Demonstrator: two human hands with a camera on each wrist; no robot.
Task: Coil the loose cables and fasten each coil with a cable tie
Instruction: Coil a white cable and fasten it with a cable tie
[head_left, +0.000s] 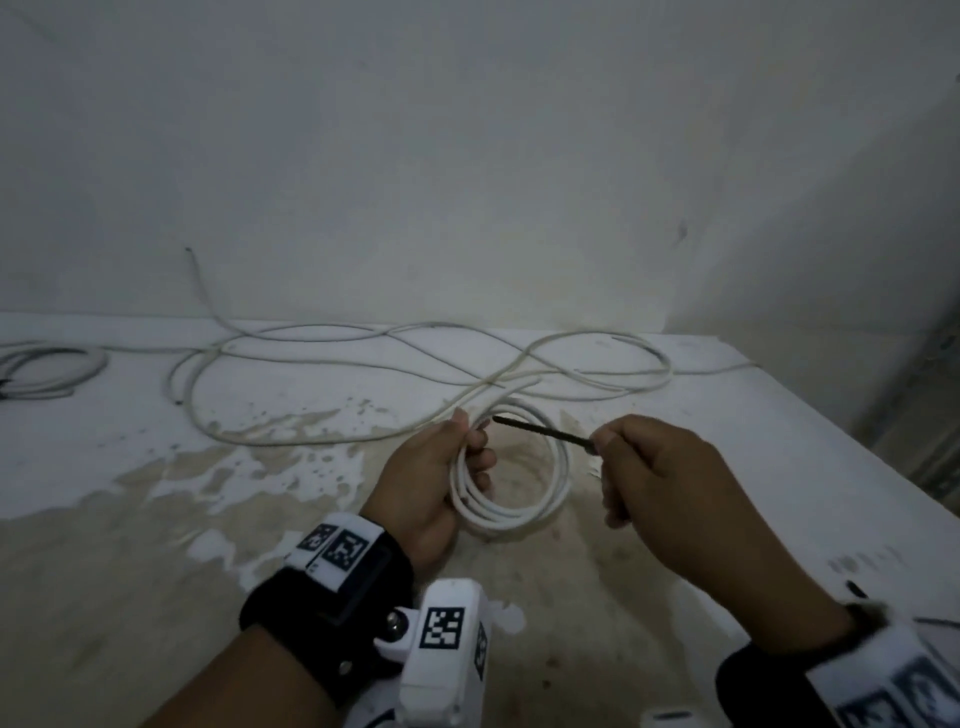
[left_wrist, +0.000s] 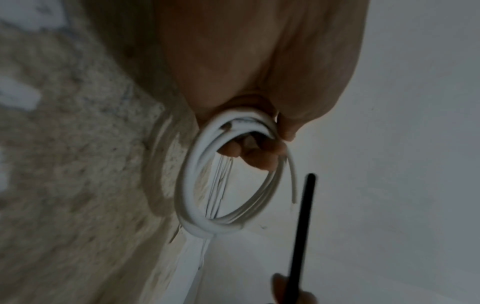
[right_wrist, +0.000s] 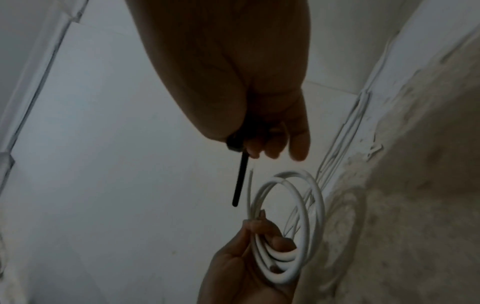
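The left hand (head_left: 434, 475) grips a white cable coil (head_left: 519, 467) above the table (head_left: 753, 441); the right hand (head_left: 660, 483), at its 3 o'clock, pinches a black cable tie (head_left: 543, 430) — tip toward the coil's 11 o'clock edge — not touching.

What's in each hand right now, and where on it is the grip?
The left hand grips the white cable coil at its left side, fingers through the loop. The right hand pinches the black cable tie at its right end.

No readable words, brands or numbers show anywhere. The only signs are black-and-white square code patterns on the white wrist units (head_left: 332, 545) just behind each hand (patterns, not letters).
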